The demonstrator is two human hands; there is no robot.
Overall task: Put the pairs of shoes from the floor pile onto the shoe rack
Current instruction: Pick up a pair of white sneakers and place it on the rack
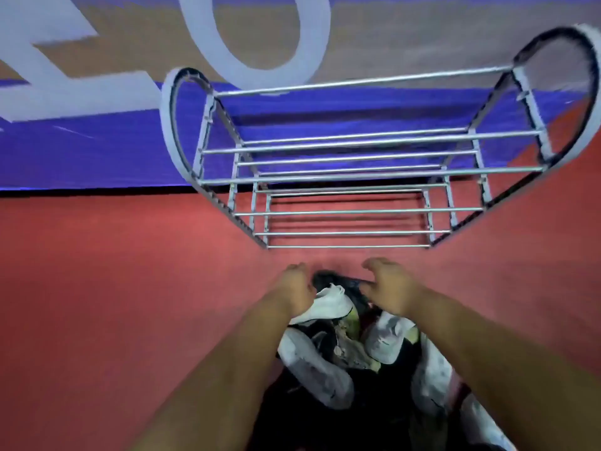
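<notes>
— Two hands are extended over the pile. Report position and finger condition.

— Left hand sits at 10 o'clock of the black shoe and right hand at 2 o'clock, so the pair brackets that shoe from both sides. Right hand: fingers arched and spread, grasping nothing, poised above the shoe. Left hand: fingers bend down beside the white shoe that lies under its wrist. Motion blur prevents telling whether they grasp it.

— Location of the work items?

— Pile of shoes lies on the red floor at 6 o'clock of the view, with white and dark shoes jumbled between the forearms. Shoe rack stands at 12 o'clock of the pile, near but apart, backed against the blue wall banner. No shoe shows on any visible tier, so no pair is placed yet.

— Why this arrangement?

— Judgement: with the rack directly ahead of the pile, each transfer is a straight forward lift. The hands work the pile's 12 o'clock end because it is nearest the rack.

— Next requirement?

— Judgement: the pile is unsorted, so find the matching shoe first. Grip one shoe per hand and set them side by side across the bars, so the soles span the gaps and do not drop through.
</notes>
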